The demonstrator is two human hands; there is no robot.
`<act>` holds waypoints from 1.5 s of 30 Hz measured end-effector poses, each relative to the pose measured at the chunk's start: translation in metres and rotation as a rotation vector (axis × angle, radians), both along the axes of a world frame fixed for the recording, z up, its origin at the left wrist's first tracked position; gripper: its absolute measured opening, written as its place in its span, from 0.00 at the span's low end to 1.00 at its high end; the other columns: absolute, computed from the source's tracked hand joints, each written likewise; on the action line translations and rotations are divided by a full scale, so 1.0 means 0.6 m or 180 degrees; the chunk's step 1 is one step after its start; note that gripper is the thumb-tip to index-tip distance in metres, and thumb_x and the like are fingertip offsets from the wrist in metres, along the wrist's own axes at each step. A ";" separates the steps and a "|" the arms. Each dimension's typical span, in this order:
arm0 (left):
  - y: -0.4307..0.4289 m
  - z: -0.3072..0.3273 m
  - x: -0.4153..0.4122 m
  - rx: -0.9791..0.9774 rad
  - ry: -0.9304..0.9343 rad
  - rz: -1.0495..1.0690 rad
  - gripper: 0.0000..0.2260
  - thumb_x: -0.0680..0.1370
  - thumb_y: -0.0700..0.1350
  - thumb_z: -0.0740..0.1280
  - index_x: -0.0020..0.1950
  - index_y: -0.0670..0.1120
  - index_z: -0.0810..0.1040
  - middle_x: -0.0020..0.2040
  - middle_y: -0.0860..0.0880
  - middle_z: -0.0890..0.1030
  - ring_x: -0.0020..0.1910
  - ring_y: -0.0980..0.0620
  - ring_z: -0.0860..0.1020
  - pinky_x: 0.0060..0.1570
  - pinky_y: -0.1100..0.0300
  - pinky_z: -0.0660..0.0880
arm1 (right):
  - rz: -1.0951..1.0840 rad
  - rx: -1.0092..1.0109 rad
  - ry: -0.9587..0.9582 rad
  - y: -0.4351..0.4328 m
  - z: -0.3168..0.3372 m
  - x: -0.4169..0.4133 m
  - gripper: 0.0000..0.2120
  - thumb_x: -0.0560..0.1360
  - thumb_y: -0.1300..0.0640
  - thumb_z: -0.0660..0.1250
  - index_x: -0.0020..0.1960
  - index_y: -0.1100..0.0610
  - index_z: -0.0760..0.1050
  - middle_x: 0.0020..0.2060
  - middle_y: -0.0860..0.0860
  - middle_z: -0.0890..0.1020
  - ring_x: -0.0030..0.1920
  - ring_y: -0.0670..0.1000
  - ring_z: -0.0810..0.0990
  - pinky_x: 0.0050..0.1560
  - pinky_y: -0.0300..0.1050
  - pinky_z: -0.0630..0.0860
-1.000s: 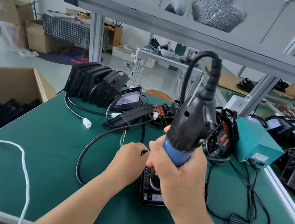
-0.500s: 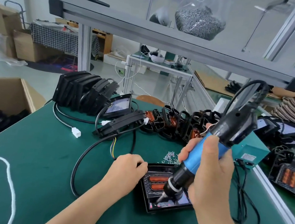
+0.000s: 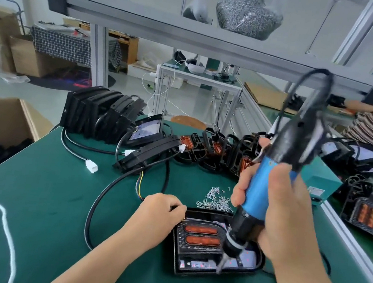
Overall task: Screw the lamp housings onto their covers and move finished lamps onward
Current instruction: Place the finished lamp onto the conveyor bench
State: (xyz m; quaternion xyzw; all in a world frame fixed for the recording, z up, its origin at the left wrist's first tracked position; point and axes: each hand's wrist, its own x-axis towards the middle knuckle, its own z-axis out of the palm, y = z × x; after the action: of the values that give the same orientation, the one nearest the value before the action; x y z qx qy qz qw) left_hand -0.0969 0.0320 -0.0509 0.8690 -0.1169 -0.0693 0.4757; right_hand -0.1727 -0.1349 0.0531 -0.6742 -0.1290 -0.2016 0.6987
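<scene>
1. The right hand [image 3: 272, 211] is clenching the blue grip of an electric screwdriver [image 3: 256, 195], which is leaning with its black top toward the far right.
2. The screwdriver's bit is pointing down into the near part of the lamp housing [image 3: 199, 243]. Motion blur is hiding whether the tip is touching it.
3. The lamp housing is lying flat on the green table [image 3: 47, 195], close to the near edge, with two orange strips facing up.
4. The left hand [image 3: 158, 217] is resting at the housing's far left corner with its fingers curled. Whether they are pinching the rim cannot be told.
5. A pile of loose screws [image 3: 215, 199] is lying just beyond the housing.
6. A row of open housings [image 3: 215, 149] is standing farther back, and a stack of black covers [image 3: 100, 113] is leaning at the far left.
7. A black cable [image 3: 103, 192] is looping over the table left of the hands.
8. A teal box [image 3: 322, 184] is sitting at the right edge.
</scene>
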 end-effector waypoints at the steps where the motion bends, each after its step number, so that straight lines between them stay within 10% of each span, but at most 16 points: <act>1: 0.002 0.000 0.000 0.0012 0.0007 -0.0013 0.11 0.78 0.50 0.63 0.40 0.49 0.81 0.32 0.48 0.80 0.23 0.60 0.67 0.25 0.68 0.66 | 0.0173 0.0087 0.0210 -0.010 0.010 0.001 0.26 0.66 0.26 0.71 0.53 0.44 0.77 0.33 0.51 0.79 0.29 0.51 0.76 0.33 0.44 0.76; 4: 0.014 -0.001 0.003 0.0066 0.0041 -0.0012 0.11 0.78 0.51 0.63 0.40 0.51 0.81 0.33 0.50 0.81 0.25 0.60 0.69 0.26 0.69 0.68 | -0.0166 0.0450 0.0951 -0.054 0.023 0.008 0.38 0.60 0.27 0.74 0.56 0.54 0.73 0.34 0.53 0.79 0.29 0.50 0.78 0.30 0.44 0.78; 10: 0.052 -0.003 0.023 0.0038 0.0124 0.0210 0.09 0.77 0.55 0.63 0.41 0.60 0.81 0.41 0.52 0.84 0.36 0.53 0.79 0.39 0.61 0.75 | -0.1196 0.0184 0.2006 -0.151 -0.034 0.010 0.12 0.81 0.46 0.65 0.60 0.50 0.71 0.48 0.56 0.77 0.33 0.53 0.84 0.42 0.52 0.80; 14: 0.060 -0.003 0.029 -0.0045 0.0106 0.0236 0.09 0.74 0.59 0.63 0.43 0.59 0.82 0.42 0.52 0.84 0.37 0.49 0.80 0.49 0.53 0.79 | -0.1479 -0.0333 0.2472 -0.181 -0.087 0.009 0.12 0.84 0.55 0.60 0.67 0.50 0.65 0.56 0.54 0.76 0.44 0.58 0.84 0.50 0.57 0.80; 21: 0.061 -0.001 0.029 -0.0280 0.0143 0.0290 0.14 0.72 0.59 0.63 0.40 0.52 0.83 0.39 0.50 0.83 0.37 0.51 0.77 0.51 0.51 0.78 | -0.1993 -0.1865 0.2879 -0.188 -0.124 0.006 0.30 0.79 0.42 0.66 0.75 0.56 0.64 0.60 0.54 0.76 0.56 0.56 0.75 0.57 0.51 0.70; 26: 0.060 0.000 0.032 -0.0643 0.0086 0.0450 0.14 0.77 0.51 0.65 0.36 0.44 0.72 0.38 0.53 0.71 0.40 0.54 0.67 0.43 0.57 0.65 | -0.1890 -0.2674 0.2873 -0.195 -0.127 0.012 0.31 0.70 0.38 0.74 0.67 0.52 0.72 0.44 0.43 0.76 0.41 0.43 0.75 0.38 0.44 0.69; 31: 0.052 0.017 0.025 -0.1172 0.0039 0.0801 0.09 0.77 0.49 0.65 0.39 0.50 0.82 0.35 0.57 0.80 0.35 0.53 0.71 0.40 0.57 0.71 | -0.2025 -0.3683 0.2940 -0.185 -0.106 0.001 0.44 0.69 0.29 0.69 0.79 0.47 0.62 0.68 0.51 0.73 0.59 0.52 0.76 0.52 0.48 0.77; 36: 0.017 0.052 0.014 -0.2039 -0.0016 0.1189 0.09 0.76 0.49 0.64 0.40 0.52 0.82 0.27 0.53 0.69 0.25 0.53 0.63 0.33 0.58 0.63 | -0.0100 -0.1318 0.2007 -0.070 -0.061 -0.012 0.42 0.55 0.33 0.77 0.67 0.39 0.74 0.58 0.38 0.82 0.61 0.38 0.78 0.64 0.45 0.73; 39: -0.015 0.075 -0.004 -0.1937 -0.0358 0.1012 0.10 0.79 0.46 0.64 0.43 0.59 0.81 0.25 0.54 0.76 0.23 0.57 0.71 0.28 0.63 0.69 | 0.0552 0.0469 0.1743 0.015 -0.073 0.005 0.27 0.63 0.37 0.78 0.60 0.44 0.82 0.59 0.46 0.85 0.58 0.45 0.83 0.61 0.53 0.79; 42: -0.007 0.085 -0.017 -0.1439 -0.0485 0.0499 0.07 0.79 0.56 0.61 0.46 0.65 0.79 0.32 0.55 0.80 0.28 0.58 0.77 0.33 0.64 0.74 | 0.0141 0.1734 0.1574 0.033 -0.084 0.021 0.18 0.68 0.45 0.73 0.55 0.51 0.86 0.56 0.54 0.86 0.54 0.52 0.86 0.53 0.59 0.83; 45: 0.068 0.070 0.009 -0.0093 -0.0825 0.1433 0.12 0.78 0.61 0.57 0.44 0.59 0.76 0.43 0.55 0.78 0.40 0.55 0.77 0.40 0.57 0.72 | 0.0299 0.2353 0.1542 0.013 -0.090 0.024 0.20 0.73 0.48 0.68 0.63 0.54 0.82 0.60 0.57 0.84 0.60 0.61 0.83 0.48 0.61 0.83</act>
State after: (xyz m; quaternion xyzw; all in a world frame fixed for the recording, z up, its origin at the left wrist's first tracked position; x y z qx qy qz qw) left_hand -0.0912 0.0727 -0.0090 0.8678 0.0185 0.1520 0.4727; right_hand -0.1581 -0.1271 -0.0011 -0.4003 0.0887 -0.0384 0.9113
